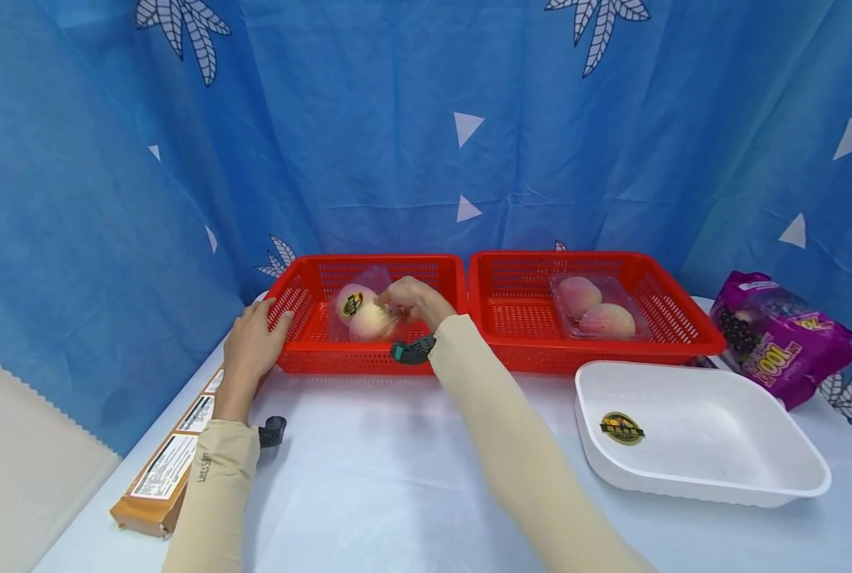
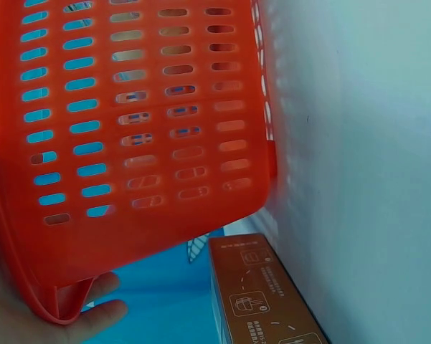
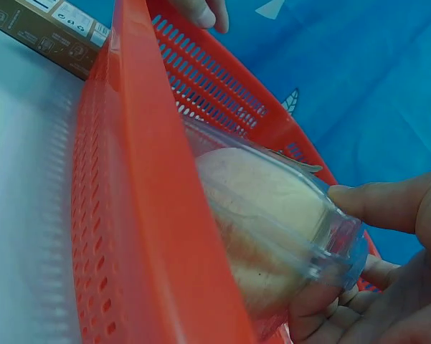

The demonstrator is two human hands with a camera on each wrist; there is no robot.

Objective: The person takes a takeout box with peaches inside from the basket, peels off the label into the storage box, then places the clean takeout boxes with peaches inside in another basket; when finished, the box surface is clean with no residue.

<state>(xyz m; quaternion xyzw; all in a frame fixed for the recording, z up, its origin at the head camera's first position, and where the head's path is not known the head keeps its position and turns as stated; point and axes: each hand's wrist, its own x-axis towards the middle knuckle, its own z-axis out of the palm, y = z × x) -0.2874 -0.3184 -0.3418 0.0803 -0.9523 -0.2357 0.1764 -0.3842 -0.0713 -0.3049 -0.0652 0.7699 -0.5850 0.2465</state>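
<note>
My right hand (image 1: pixel 413 301) pinches the end of a clear plastic pack of peaches (image 1: pixel 370 322) inside the left red basket (image 1: pixel 368 360). In the right wrist view the thumb lies on the upper edge of the pack (image 3: pixel 262 208) and the fingers curl beneath it. A round dark label shows on the pack's top in the head view. At the basket's left end, my left hand (image 1: pixel 254 342) grips the rim, fingertips reaching over it. The left wrist view has the perforated basket wall (image 2: pixel 150 150) beside that hand (image 2: pixel 29 301).
A second red basket (image 1: pixel 597 348) holding another clear pack of peaches (image 1: pixel 607 321) stands on the right. In front is a white tray (image 1: pixel 712 430) with a round label. A purple bag (image 1: pixel 783 338) lies far right, and a long brown box (image 1: pixel 171 469) lies beside my left forearm.
</note>
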